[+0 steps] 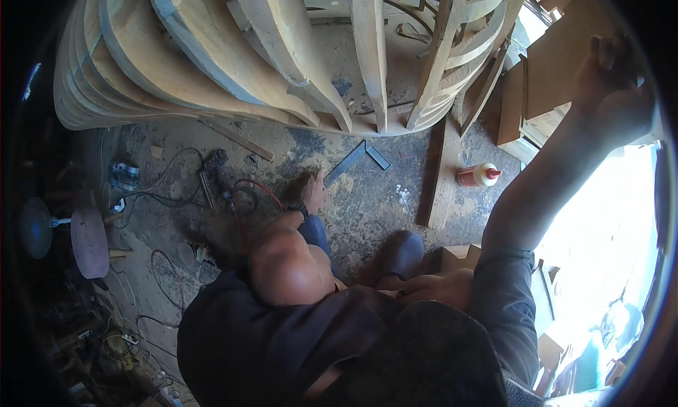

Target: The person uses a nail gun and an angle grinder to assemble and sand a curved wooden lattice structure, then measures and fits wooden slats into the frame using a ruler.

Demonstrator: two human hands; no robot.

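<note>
My left hand point(312, 190), with a dark band on its wrist, is low over the floor beside my bent knee point(289, 266). Its fingers are blurred and partly hidden. Close to it on the floor lies an L-shaped try square point(346, 161), the end of its long blade by my fingertips; whether they touch I cannot tell. Stretched out to the far right, my right hand point(613, 89) is in shadow near the picture's rim, beside a brown wooden board point(565, 61). Its fingers look bent, and what they touch is hidden.
A large curved wooden rib frame point(296, 89) spans the far side. A white glue bottle with a red tip point(479, 175) lies beside a long plank point(443, 174). Hoses and cables point(166, 266), a clear container point(124, 176) and a round fan-like thing point(90, 243) are at left.
</note>
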